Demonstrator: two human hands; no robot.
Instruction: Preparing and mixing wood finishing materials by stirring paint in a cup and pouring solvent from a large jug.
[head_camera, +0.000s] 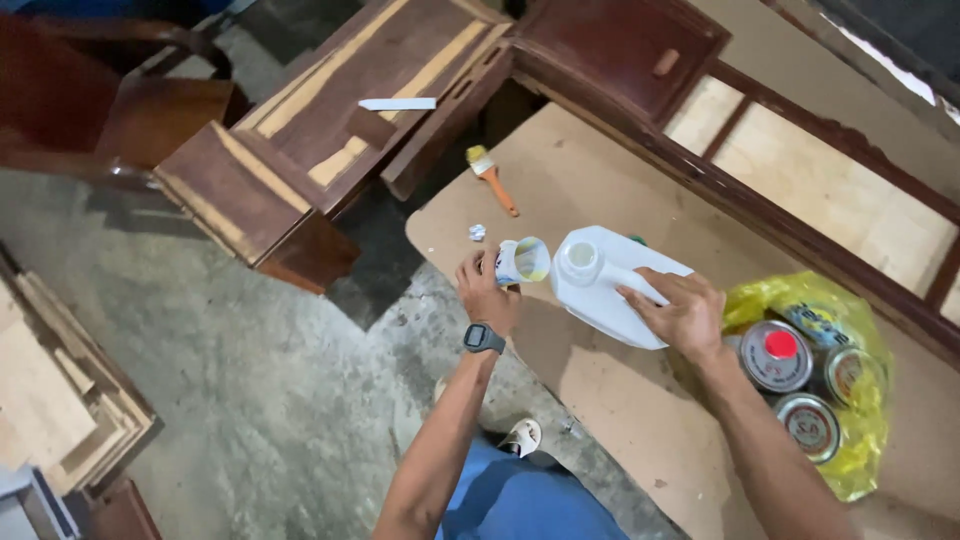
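Blue trousers (520, 500) and a white shoe (522, 436) sit nearest, below the 2 bare forearms. Left hand (485, 290), with a dark watch (483, 338) on its wrist, is wrapped around a small cup (522, 261) tipped on its side, its open mouth facing the jug (605, 283). Right hand (680, 312) grips the handle of that white plastic jug, which is tilted with its round capped neck toward the cup, just apart from it. Both are held over the near corner of the bench (600, 400), a bare brown board.

Just right of the jug lies a yellow plastic bag (860, 440) holding 4 round tins: 1 with a red cap (779, 345) at its centre, the others with silver lids ringed by printed labels. Beyond the cup, a crumpled scrap (477, 232) and a brush (492, 178) with an orange handle lie on the bench. Dark wooden furniture parts (330, 130) stand farther off on the concrete floor (220, 380), with a white strip (397, 103) lying on 1 panel.
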